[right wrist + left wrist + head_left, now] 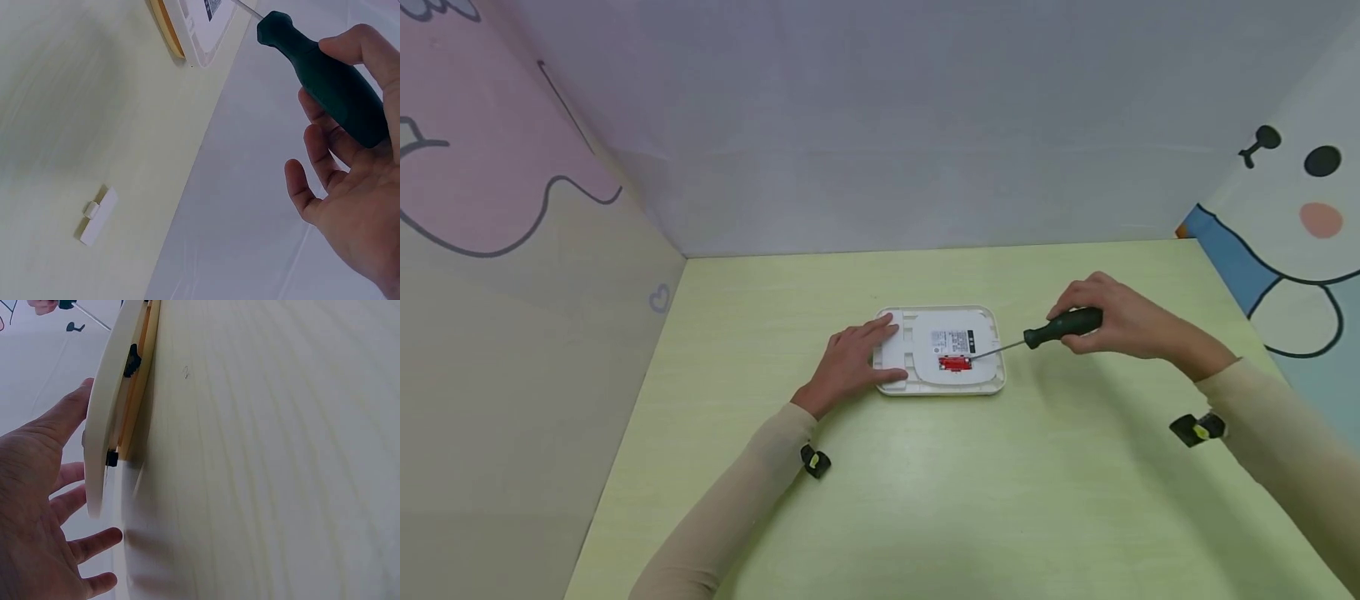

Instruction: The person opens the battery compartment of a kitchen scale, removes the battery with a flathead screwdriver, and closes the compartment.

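Note:
A flat white rectangular device (pixel 955 317) lies on the table with its label side up. In it sits a small red battery (pixel 955 363), or perhaps a pair. My left hand (pixel 853 358) rests on the device's left end, thumb and fingers spread; the left wrist view shows the thumb against the device's white edge (pixel 103 425). My right hand (pixel 1123 317) grips a screwdriver by its dark green handle (pixel 331 81). The screwdriver's thin metal shaft (pixel 1000 350) slants down left, its tip at the red battery's right end.
A small white tabbed piece, like a battery cover (pixel 100 215), lies on the pale yellow-green table (pixel 925 500) in the right wrist view; in the head view I cannot make it out. Printed walls (pixel 925 167) stand behind and at both sides of the table.

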Demonstrator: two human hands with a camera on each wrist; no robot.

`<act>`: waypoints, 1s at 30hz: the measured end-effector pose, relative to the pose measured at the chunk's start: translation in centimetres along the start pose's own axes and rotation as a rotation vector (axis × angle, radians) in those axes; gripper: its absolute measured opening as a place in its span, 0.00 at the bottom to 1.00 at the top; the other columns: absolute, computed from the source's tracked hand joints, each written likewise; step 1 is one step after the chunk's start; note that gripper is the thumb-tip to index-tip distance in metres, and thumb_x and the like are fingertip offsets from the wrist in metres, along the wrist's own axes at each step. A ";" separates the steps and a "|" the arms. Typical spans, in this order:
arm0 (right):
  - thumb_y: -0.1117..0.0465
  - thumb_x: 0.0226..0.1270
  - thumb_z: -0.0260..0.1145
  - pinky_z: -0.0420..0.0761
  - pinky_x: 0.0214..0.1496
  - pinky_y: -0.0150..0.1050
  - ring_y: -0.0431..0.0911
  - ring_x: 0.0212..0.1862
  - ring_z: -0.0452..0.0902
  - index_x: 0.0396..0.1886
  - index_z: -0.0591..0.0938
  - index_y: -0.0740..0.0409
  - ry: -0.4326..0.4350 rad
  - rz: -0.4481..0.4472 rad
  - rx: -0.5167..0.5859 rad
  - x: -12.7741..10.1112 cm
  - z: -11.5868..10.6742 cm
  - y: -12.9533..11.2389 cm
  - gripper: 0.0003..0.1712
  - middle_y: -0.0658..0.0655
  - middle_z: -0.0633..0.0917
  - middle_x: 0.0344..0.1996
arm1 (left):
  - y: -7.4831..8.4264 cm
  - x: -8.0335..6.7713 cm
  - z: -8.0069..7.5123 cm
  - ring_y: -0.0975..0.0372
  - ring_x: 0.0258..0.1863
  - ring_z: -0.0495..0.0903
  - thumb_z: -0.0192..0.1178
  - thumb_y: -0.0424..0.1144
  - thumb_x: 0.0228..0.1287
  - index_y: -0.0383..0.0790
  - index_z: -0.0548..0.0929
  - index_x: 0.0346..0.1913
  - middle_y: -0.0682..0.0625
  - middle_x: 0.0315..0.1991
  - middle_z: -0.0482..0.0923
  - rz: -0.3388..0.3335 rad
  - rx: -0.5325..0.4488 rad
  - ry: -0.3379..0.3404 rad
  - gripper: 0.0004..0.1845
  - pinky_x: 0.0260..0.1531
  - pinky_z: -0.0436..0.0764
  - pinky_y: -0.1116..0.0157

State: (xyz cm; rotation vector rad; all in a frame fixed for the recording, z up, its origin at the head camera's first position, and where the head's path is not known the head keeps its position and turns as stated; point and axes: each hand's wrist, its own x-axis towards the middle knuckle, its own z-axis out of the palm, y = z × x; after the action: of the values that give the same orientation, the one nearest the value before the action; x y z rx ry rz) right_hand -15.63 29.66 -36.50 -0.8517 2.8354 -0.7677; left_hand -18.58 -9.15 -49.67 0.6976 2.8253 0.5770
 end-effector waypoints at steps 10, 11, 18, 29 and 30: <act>0.62 0.55 0.74 0.71 0.42 0.48 0.47 0.45 0.67 0.45 0.85 0.54 -0.051 0.113 -0.007 1.9 -0.9 -1.2 0.16 0.54 0.83 0.41 | 0.0 0.0 0.0 0.53 0.72 0.61 0.62 0.70 0.54 0.56 0.63 0.74 0.60 0.77 0.53 -0.004 -0.006 -0.004 0.46 0.68 0.60 0.48; 0.62 0.55 0.74 0.72 0.42 0.48 0.48 0.45 0.67 0.45 0.85 0.55 -0.054 0.118 -0.005 2.1 -1.0 -1.4 0.16 0.54 0.82 0.41 | 0.0 0.0 0.0 0.54 0.72 0.61 0.62 0.70 0.54 0.56 0.63 0.74 0.61 0.77 0.53 -0.004 -0.006 -0.005 0.46 0.68 0.60 0.48; 0.62 0.54 0.75 0.72 0.43 0.48 0.47 0.45 0.67 0.43 0.85 0.53 -0.091 0.113 -0.008 3.1 -1.5 -1.8 0.15 0.52 0.83 0.40 | -0.1 -0.1 -0.2 0.53 0.72 0.61 0.63 0.70 0.54 0.56 0.64 0.74 0.61 0.77 0.53 -0.002 -0.015 0.002 0.46 0.68 0.60 0.48; 0.64 0.57 0.73 0.73 0.46 0.49 0.48 0.46 0.68 0.44 0.84 0.54 -0.125 0.152 0.094 4.0 -1.4 -1.0 0.15 0.56 0.80 0.42 | 0.0 -0.4 -0.1 0.54 0.72 0.61 0.64 0.69 0.53 0.56 0.64 0.74 0.61 0.77 0.53 -0.020 -0.027 0.006 0.46 0.68 0.60 0.48; 0.64 0.57 0.73 0.73 0.45 0.49 0.48 0.46 0.68 0.45 0.83 0.54 -0.123 0.166 0.107 3.7 -1.3 -0.7 0.15 0.56 0.79 0.43 | 0.0 -0.4 0.0 0.54 0.72 0.61 0.64 0.69 0.53 0.56 0.64 0.74 0.61 0.77 0.53 -0.022 -0.029 0.004 0.46 0.68 0.60 0.48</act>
State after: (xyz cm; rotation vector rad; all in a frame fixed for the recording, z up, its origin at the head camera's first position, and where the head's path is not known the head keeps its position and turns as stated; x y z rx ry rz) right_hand -18.69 27.78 -34.82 -0.6167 2.6876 -0.8059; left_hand -18.23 -9.35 -49.62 0.6605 2.8191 0.6150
